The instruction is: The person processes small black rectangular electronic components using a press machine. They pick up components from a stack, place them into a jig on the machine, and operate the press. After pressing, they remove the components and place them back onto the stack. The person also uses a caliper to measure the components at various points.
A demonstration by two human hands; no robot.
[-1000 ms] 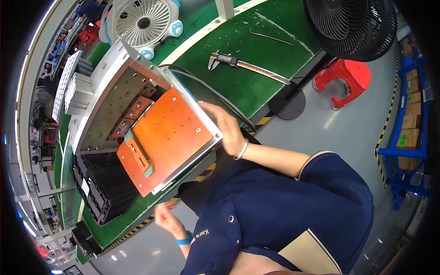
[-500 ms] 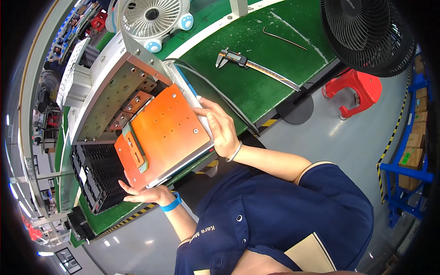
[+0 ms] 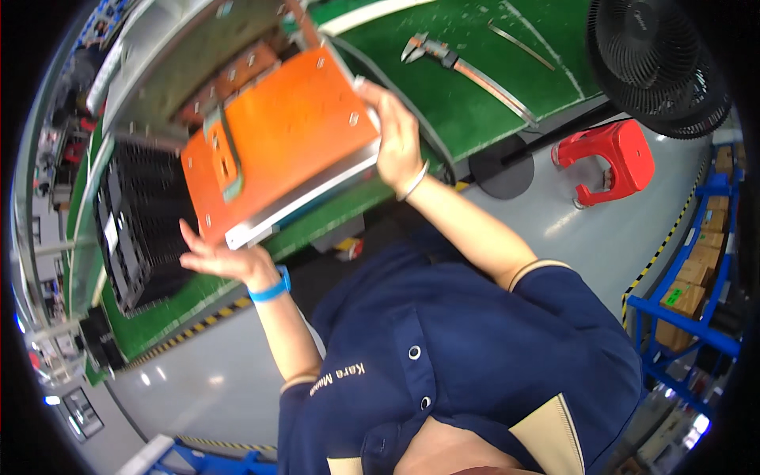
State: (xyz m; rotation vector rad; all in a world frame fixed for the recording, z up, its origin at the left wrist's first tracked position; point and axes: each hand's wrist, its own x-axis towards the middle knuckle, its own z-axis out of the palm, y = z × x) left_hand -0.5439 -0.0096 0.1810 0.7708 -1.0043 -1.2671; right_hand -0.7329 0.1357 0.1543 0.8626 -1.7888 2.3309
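Observation:
An orange metal plate with small holes and screws lies over a silver-white base on the bench. A slotted orange bracket sits near its left end. My right hand grips the plate's right edge, with its fingertips at the far right corner. By the near left corner is my left hand, palm up and fingers spread; whether it bears any weight is hard to see. Behind the plate stands a drilled metal frame, blurred.
Black ribbed trays are stacked at the left on the green bench. A digital caliper and a hex key lie at the back. On the right are a black fan, a red stool and blue shelving with cartons.
The view has shifted, so the bench items appear displaced. My left hand's fingers are spread wider beside the plate's corner, while my right hand stays on the right edge.

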